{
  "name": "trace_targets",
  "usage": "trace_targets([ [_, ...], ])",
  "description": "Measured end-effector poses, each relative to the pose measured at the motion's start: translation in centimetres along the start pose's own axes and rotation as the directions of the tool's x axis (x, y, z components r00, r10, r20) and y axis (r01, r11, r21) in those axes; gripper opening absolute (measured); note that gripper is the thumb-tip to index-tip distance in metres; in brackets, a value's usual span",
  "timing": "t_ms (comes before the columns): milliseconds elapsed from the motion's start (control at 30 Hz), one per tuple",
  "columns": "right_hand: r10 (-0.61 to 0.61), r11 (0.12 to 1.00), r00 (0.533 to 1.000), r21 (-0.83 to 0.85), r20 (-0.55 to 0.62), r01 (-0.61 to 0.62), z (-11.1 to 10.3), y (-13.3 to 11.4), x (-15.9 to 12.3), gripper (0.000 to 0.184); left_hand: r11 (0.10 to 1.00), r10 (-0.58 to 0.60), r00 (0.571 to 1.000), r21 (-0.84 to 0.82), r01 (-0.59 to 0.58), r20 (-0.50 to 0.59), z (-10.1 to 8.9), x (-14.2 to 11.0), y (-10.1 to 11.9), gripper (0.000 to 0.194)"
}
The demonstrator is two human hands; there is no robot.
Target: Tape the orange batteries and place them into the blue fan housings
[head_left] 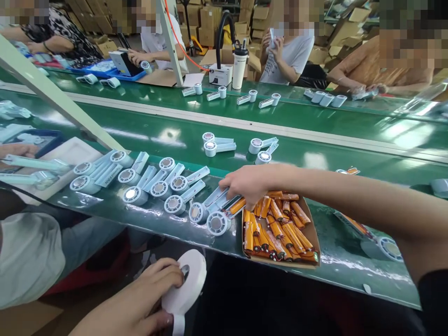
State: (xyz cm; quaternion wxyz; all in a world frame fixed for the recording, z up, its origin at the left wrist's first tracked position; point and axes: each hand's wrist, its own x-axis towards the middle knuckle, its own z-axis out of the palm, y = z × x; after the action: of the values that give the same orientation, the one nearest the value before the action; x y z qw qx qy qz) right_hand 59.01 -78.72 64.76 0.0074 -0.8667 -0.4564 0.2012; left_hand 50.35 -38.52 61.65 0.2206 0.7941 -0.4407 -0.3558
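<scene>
My left hand (pixel 140 298) is closed around a roll of white tape (pixel 192 282) below the bench's front edge, with a loose end of tape hanging down. My right hand (pixel 248 184) reaches across, fingers bent down on the handle end of a light blue handheld fan (pixel 217 223) whose open handle shows an orange battery. My fingertips are partly hidden there. Just under that wrist stands a cardboard tray (pixel 317 233) filled with orange-wrapped battery cells (pixel 276 228) with thin wires. Several more fans (pixel 135 193) lie to the left, round heads towards me.
A green conveyor belt (pixel 157 128) runs behind the bench, carrying several fans. Across it, several people work beside a white cup (pixel 240 67) and a white device (pixel 220 73). A slanted metal post (pixel 63 93) rises at left, near another person's hand (pixel 19 151). Another fan (pixel 388 247) lies right.
</scene>
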Motion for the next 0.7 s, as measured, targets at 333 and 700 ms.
trace_targets([
  [333, -0.198, 0.932, 0.968, -0.337, -0.157, 0.136, 4.9, -0.6, 8.2, 0.044, 0.970, -0.140, 0.989, -0.206, 0.127, -0.049, 5.6, 1.7, -0.2, 0.033],
  [700, -0.077, 0.979, 0.917, -0.206, -0.391, -0.005, 5.6, -4.1, 6.4, 0.026, 0.929, 0.122, 0.990, -0.359, -0.089, 0.071, 4.5, 7.2, 2.4, 0.051],
])
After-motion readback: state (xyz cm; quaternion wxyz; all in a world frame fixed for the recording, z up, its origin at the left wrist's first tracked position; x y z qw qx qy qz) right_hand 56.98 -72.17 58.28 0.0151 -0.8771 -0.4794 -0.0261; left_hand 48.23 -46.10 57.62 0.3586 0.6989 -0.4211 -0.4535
